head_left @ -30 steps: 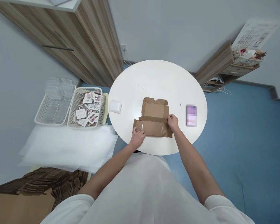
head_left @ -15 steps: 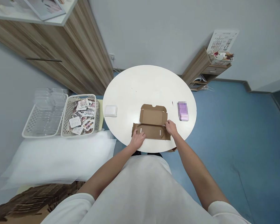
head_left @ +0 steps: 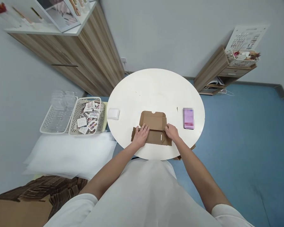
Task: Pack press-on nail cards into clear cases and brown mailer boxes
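An unfolded brown cardboard box (head_left: 153, 121) lies near the front edge of the round white table (head_left: 156, 88). My left hand (head_left: 141, 135) rests on the left part of the cardboard with its fingers spread over the crease. At the cardboard's right side, my right hand (head_left: 171, 131) has its fingers closed on the edge near the fold. A purple package (head_left: 188, 118) lies to the right of it. On the table's left side sits a small white packet (head_left: 113, 113).
Left of the table are a basket of printed cards (head_left: 87, 116) and a basket of clear plastic containers (head_left: 59, 116). Translucent sheets (head_left: 68, 154) lie below them, above stacked cardboard (head_left: 21, 208). A wooden cabinet (head_left: 90, 53) stands behind left, a small shelf (head_left: 213, 69) behind right.
My left hand has moved up over the cardboard's crease and its fingers have spread. My right hand still grips the right edge. The camera view has shifted slightly.
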`<state>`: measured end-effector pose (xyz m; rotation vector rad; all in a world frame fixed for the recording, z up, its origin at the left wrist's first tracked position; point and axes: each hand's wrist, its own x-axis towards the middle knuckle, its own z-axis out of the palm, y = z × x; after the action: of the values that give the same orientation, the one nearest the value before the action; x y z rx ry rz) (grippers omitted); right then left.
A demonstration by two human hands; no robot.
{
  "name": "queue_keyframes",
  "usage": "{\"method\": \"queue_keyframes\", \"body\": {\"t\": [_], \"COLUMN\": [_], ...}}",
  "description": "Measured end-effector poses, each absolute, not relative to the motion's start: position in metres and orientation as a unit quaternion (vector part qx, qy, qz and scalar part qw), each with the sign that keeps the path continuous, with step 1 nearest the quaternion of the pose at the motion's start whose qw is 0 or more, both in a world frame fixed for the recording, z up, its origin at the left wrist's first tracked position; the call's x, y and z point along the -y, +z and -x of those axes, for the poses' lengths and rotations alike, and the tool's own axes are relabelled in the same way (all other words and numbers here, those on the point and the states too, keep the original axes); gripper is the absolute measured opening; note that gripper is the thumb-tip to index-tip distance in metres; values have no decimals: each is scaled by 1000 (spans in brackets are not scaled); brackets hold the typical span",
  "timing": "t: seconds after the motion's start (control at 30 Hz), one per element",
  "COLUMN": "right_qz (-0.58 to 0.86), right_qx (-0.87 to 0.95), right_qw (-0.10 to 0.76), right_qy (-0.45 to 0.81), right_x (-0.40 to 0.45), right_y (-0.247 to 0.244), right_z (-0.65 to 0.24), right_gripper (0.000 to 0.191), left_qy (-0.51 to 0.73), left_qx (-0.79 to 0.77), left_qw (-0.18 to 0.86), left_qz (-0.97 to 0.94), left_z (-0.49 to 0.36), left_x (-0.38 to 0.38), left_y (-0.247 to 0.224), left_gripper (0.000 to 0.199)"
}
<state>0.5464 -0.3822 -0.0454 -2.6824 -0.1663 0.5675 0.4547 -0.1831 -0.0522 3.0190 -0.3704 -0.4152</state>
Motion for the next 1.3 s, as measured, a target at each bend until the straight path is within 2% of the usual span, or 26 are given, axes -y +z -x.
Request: {"method": "queue_keyframes", "body": {"t": [0.07,0.13,0.23,0.33,0.43,0.57,0.67,0.77,0.97,1.13,1.3], "right_qz": [971,967,926,913,923,928,930,933,944,951,949], "right_qx": [105,196,350,378,349,324,309,293,247,226,235], "right_qw": [176,150,104,60,43,51,64,76,86,80,76], "right_qy": [125,64,93,137,154,174,187,195,201,197,197], "right_x": [383,384,384,380,375,367,360,349,329,320,308], "right_y": [-43,-40,-43,-53,-64,-70,-71,-73,-70,-67,-69], "right_z": [-540,-530,-513,-500,-494,-489,-483,-474,-458,-451,-439], "right_gripper": [35,57,82,93,92,95,97,98,98,99,98], "left_qy": [-145,-150,-147,-137,-101,-64,-81,-69,-56,-46,-62], "left_qx": [111,101,94,89,28,-198,-248,-274,-279,-256,-201], "left_qw": [43,51,54,60,93,224,372,439,461,456,408], "left_qz": [-982,-982,-983,-985,-990,-952,-891,-853,-840,-851,-888], "left_z": [-456,-455,-453,-447,-429,-394,-381,-384,-393,-388,-386], "left_x": [184,184,185,184,175,146,122,109,104,100,105], "left_y": [-52,-52,-50,-46,-47,-64,-83,-91,-80,-70,-63], "left_gripper": [81,81,81,83,89,102,82,60,24,20,20]}}
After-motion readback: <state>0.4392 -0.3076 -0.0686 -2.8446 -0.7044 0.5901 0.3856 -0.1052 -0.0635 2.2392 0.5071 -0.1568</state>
